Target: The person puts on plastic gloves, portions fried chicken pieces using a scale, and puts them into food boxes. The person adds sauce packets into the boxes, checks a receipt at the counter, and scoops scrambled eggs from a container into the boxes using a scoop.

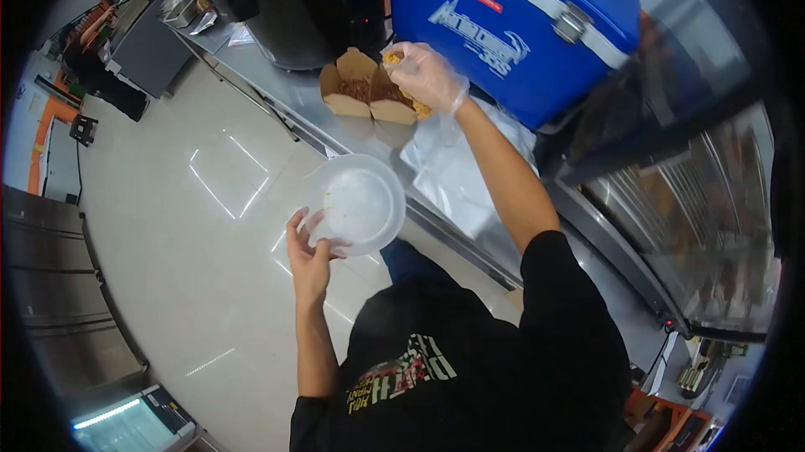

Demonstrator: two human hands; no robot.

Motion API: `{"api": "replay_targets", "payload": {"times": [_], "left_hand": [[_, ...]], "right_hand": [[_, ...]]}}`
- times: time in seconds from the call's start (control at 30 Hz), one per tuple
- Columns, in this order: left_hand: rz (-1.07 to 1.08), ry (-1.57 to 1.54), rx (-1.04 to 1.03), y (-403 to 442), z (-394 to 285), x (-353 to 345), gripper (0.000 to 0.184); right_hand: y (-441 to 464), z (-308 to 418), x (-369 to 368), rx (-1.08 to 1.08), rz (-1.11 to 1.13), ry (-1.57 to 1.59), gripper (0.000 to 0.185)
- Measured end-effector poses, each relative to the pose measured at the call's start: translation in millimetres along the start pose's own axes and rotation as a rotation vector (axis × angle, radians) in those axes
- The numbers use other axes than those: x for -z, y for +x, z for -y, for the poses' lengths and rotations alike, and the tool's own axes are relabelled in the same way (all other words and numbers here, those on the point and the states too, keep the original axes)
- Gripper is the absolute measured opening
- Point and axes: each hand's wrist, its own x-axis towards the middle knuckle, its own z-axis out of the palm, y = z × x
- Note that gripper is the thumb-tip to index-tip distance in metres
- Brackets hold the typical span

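Note:
My left hand (312, 257) is bare and grips the rim of a round, translucent plastic bowl (369, 200). A few small crumbs show inside the bowl, which is held out over the floor beside the counter. On my right hand (426, 79) is a clear plastic glove. Its fingers are pinched on a yellow-orange piece of food (392, 59), whose exact kind I cannot make out. Just below that hand stand open brown cardboard takeaway boxes (345, 106) with reddish-brown food (355, 90) in them. More yellow-orange pieces (421, 110) show at their right side, partly hidden by the hand.
A black rice-cooker-like appliance (306, 12) stands behind the boxes on the steel counter (277, 91). Right of it is a large blue cooler (503, 24). White plastic bags (457, 171) lie near the counter's front edge. A glass-fronted cabinet (688, 209) is at right. Another person (101, 75) stands far left.

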Motion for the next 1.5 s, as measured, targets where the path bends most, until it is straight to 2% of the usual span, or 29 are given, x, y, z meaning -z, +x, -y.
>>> {"api": "replay_targets", "payload": {"times": [0.07, 0.1, 0.17, 0.27, 0.37, 0.47, 0.57, 0.67, 0.77, 0.87, 0.97, 1.07, 1.17, 1.27, 1.37, 1.43, 1.5], "left_hand": [[-0.068, 0.023, 0.007, 32, -14, 18, 0.065], [-0.098, 0.034, 0.007, 48, -22, 27, 0.065], [-0.170, 0.021, -0.004, 76, -34, 43, 0.065], [-0.260, 0.038, 0.011, 107, -47, 64, 0.065], [-0.302, 0.028, 0.049, 142, -54, 78, 0.065], [-0.285, 0.050, 0.070, 177, -63, 81, 0.065], [-0.246, 0.087, 0.083, 202, -71, 85, 0.065], [-0.218, 0.111, 0.083, 219, -76, 88, 0.065], [-0.224, 0.125, 0.076, 229, -76, 93, 0.065], [-0.230, 0.160, 0.106, 234, -74, 98, 0.065], [-0.224, 0.192, 0.118, 234, -77, 97, 0.061], [-0.224, 0.157, 0.091, 235, -77, 98, 0.061], [-0.243, 0.195, 0.103, 237, -77, 102, 0.062], [-0.273, 0.105, 0.118, 241, -78, 104, 0.061], [-0.302, 0.118, 0.107, 246, -83, 116, 0.061], [-0.318, 0.099, 0.122, 255, -84, 132, 0.060], [-0.324, 0.050, 0.123, 269, -77, 149, 0.060]], "right_hand": [[29, -45, -27, 0.187, -0.189, -0.256, 0.038], [32, -45, -32, 0.109, -0.141, -0.219, 0.038], [38, -59, -49, 0.029, -0.156, -0.364, 0.039], [33, -77, -63, 0.158, -0.154, -0.419, 0.039], [29, -73, -57, 0.053, -0.010, -0.551, 0.038], [30, -71, -47, 0.053, 0.130, -0.513, 0.043], [31, -66, -43, -0.043, 0.166, -0.431, 0.038], [36, -64, -24, -0.304, 0.289, -0.242, 0.039], [43, -42, -11, -0.177, 0.516, -0.428, 0.033], [39, -57, -34, -0.339, 0.557, -0.499, 0.027], [39, -59, -32, -0.315, 0.485, -0.533, 0.027], [39, -57, -23, -0.289, 0.273, -0.457, 0.027], [52, -64, -32, -0.130, 0.123, -0.446, 0.030], [49, -77, -49, -0.208, 0.508, -0.528, 0.033], [58, -37, -11, -0.052, 0.069, -0.445, 0.033], [69, 13, 9, -0.155, -0.271, -0.483, 0.024], [69, 54, 11, -0.241, -0.484, -0.265, 0.015]]}}
